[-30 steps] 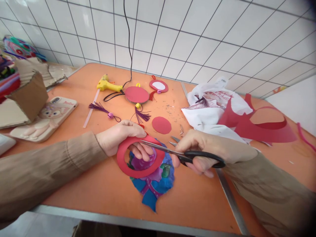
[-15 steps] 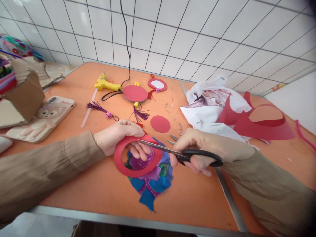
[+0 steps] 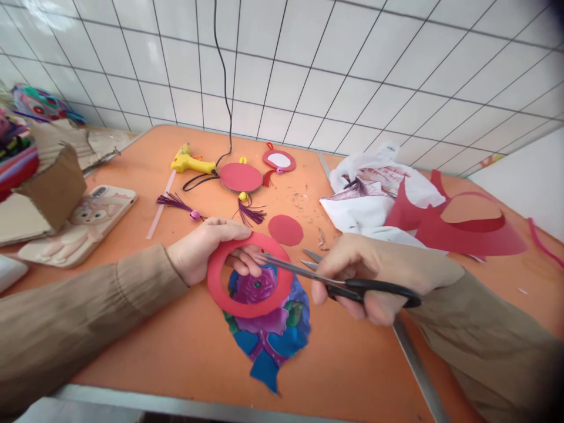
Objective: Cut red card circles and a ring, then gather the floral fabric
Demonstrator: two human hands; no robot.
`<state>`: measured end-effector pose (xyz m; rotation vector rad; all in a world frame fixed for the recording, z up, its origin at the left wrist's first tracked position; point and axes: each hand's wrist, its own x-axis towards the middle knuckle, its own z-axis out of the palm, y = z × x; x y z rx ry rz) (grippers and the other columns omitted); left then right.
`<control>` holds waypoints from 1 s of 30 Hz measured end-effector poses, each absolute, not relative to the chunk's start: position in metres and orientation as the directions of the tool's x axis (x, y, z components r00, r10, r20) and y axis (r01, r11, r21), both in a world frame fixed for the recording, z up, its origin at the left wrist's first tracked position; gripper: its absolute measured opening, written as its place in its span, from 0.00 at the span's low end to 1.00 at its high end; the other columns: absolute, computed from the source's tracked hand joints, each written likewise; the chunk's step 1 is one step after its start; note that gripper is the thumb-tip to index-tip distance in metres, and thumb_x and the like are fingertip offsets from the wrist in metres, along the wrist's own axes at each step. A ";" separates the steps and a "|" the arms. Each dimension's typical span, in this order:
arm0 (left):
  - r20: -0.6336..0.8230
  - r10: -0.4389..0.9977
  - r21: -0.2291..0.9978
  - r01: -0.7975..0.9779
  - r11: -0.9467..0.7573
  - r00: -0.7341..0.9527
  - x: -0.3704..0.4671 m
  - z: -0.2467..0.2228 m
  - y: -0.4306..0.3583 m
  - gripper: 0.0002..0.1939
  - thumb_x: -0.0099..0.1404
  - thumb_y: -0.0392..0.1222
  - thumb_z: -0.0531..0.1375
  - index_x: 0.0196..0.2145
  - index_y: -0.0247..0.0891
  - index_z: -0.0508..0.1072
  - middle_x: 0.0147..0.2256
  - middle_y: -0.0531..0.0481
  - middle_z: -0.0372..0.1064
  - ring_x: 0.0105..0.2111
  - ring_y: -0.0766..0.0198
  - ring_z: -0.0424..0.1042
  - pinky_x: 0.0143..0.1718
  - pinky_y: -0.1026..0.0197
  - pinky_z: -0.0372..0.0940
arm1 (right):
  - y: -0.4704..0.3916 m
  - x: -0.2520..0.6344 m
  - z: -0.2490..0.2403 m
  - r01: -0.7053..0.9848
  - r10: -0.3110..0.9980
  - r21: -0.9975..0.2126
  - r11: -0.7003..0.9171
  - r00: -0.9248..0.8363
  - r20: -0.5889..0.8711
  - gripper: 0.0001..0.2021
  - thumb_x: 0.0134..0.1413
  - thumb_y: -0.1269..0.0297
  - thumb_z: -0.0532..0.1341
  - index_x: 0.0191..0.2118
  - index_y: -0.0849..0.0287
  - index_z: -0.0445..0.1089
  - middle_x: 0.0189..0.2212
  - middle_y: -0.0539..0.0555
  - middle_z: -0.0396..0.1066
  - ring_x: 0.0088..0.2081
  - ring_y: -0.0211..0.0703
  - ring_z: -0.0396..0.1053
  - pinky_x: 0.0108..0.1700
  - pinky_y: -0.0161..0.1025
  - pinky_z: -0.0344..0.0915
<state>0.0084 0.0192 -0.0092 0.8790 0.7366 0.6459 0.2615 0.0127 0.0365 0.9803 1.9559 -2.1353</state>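
While the left hand (image 3: 209,247) pinches a flat red ring (image 3: 251,309), the right (image 3: 372,264) grips scissors (image 3: 305,271).

1. Near the front edge, bare worktop (image 3: 167,358) runs from the left sleeve (image 3: 97,317) to the cutout (image 3: 264,346): a low way through.
2. Right of the cutout, more bare surface reaches the metal strip (image 3: 415,358).
3. The scissors (image 3: 339,285) bar the space between the ring (image 3: 214,282) and the right fingers (image 3: 379,308); the blades cross the ring's right side, toward the left fingers (image 3: 244,261).
4. Beyond the ring, the disc (image 3: 285,230) and tassel (image 3: 174,201) leave gaps.
5. Far right, the bag (image 3: 365,205) and red sheet (image 3: 476,235) obstruct.
6. Far left, the phone (image 3: 83,223) and box (image 3: 53,182) crowd passage.
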 end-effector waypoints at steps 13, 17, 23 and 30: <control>-0.196 0.811 0.925 -0.171 0.340 0.552 0.011 -0.001 0.020 0.16 0.63 0.40 0.56 0.25 0.27 0.76 0.24 0.40 0.76 0.21 0.65 0.73 0.22 0.69 0.66 | 0.001 0.226 0.015 0.059 0.898 -0.997 0.047 -0.440 0.016 0.20 0.44 0.66 0.67 0.47 0.57 0.68 0.34 0.50 0.66 0.34 0.36 0.64 0.36 0.34 0.63; -0.138 0.825 0.954 -0.149 0.259 0.548 0.017 0.006 0.016 0.14 0.63 0.41 0.57 0.26 0.29 0.76 0.23 0.43 0.75 0.20 0.66 0.72 0.21 0.69 0.65 | -0.003 0.219 0.019 0.060 0.955 -0.998 0.027 -0.297 0.008 0.16 0.40 0.70 0.67 0.40 0.56 0.70 0.27 0.46 0.64 0.24 0.31 0.59 0.24 0.31 0.58; -0.092 0.854 0.955 -0.197 0.221 0.512 0.020 0.004 0.011 0.14 0.62 0.45 0.58 0.29 0.30 0.77 0.30 0.42 0.76 0.26 0.63 0.74 0.29 0.63 0.69 | -0.003 0.216 0.021 -0.005 0.984 -0.997 0.071 -0.163 0.071 0.16 0.39 0.68 0.68 0.38 0.56 0.70 0.23 0.45 0.62 0.23 0.32 0.57 0.22 0.32 0.56; -0.039 0.895 0.969 -0.202 0.143 0.444 0.019 0.003 0.009 0.08 0.59 0.40 0.62 0.29 0.31 0.78 0.29 0.44 0.76 0.27 0.63 0.74 0.30 0.64 0.69 | -0.002 0.218 0.019 -0.021 0.988 -0.997 0.080 -0.131 0.082 0.17 0.38 0.67 0.68 0.39 0.56 0.70 0.24 0.45 0.65 0.24 0.32 0.62 0.22 0.31 0.57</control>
